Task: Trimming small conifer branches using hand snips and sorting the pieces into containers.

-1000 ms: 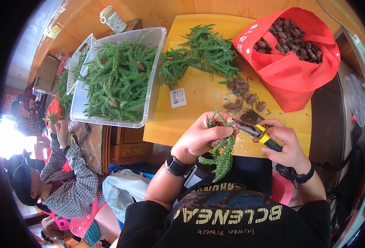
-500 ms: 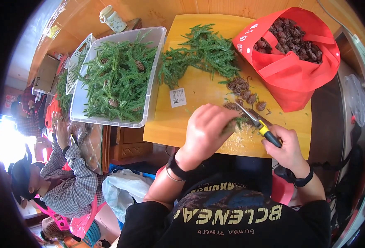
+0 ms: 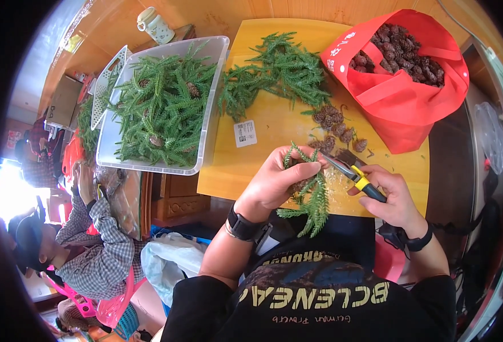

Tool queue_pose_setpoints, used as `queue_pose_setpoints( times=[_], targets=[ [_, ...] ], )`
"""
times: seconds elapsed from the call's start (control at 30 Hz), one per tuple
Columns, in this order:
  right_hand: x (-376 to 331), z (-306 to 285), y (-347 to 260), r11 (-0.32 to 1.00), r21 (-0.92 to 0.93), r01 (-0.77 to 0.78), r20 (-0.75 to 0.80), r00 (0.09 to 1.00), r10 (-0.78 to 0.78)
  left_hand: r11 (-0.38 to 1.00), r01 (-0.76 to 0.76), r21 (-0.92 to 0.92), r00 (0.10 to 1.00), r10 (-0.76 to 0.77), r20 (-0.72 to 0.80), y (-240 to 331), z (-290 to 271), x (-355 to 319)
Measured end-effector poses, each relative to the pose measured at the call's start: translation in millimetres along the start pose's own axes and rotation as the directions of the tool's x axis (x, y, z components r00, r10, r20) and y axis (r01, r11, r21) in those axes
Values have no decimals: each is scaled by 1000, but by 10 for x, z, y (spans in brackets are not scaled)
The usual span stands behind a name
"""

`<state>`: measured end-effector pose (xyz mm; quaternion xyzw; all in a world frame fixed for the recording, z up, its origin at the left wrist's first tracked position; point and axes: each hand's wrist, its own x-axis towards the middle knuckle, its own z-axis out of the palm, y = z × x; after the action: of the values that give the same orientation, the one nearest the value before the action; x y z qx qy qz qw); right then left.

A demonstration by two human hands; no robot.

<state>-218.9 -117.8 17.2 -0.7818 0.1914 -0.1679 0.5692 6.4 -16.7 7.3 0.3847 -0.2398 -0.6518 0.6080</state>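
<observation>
My left hand (image 3: 274, 181) is closed around a green artificial pine sprig (image 3: 318, 206), whose needled tips stick out above and below the fingers. A brownish patch shows behind the thumb; I cannot tell whether it is a pine cone. In my right hand (image 3: 397, 198) are long-nosed pliers (image 3: 363, 183) with yellow and black handles. Their jaws reach to my left fingertips; whether they grip anything there is too small to tell. Just beyond the jaws, several brown pine cones (image 3: 330, 118) lie on the yellow tabletop (image 3: 240, 171).
A clear plastic bin (image 3: 206, 131) of green sprigs stands at the left. More pine sprigs (image 3: 288, 65) lie at the table's far side. A red bag (image 3: 391, 117) full of pine cones stands at the right. Another person in a checked sleeve (image 3: 112, 228) works at far left.
My left hand has turned over, bringing the sprig into view hanging toward me. The pliers have shifted slightly down and left, their jaws now at the left fingertips.
</observation>
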Motion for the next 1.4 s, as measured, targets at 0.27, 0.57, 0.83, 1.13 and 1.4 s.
queue_pose_setpoints(
  times=[0.27, 0.57, 0.83, 1.13, 1.4],
  targets=[
    [-55, -5, 27, 986, -166, -22, -109, 994, 4, 963, -30, 268, 995, 54, -85, 93, 115, -20],
    [-117, 80, -66, 969, 53, -239, -94, 965, 244, 361, -427, 829, 793, 590, 152, 45, 168, 10],
    [-52, 2, -38, 974, -218, 64, -93, 992, -86, 997, -30, 77, 999, 32, -16, 56, 13, -38],
    [-34, -9, -1, 942, -321, 99, -132, 980, -148, 991, 30, -129, 998, -22, 62, 49, 10, -39],
    [-76, 53, -118, 944, -258, -206, -246, 959, 142, 341, -434, 834, 779, 607, 157, 97, 171, 7]
  ],
)
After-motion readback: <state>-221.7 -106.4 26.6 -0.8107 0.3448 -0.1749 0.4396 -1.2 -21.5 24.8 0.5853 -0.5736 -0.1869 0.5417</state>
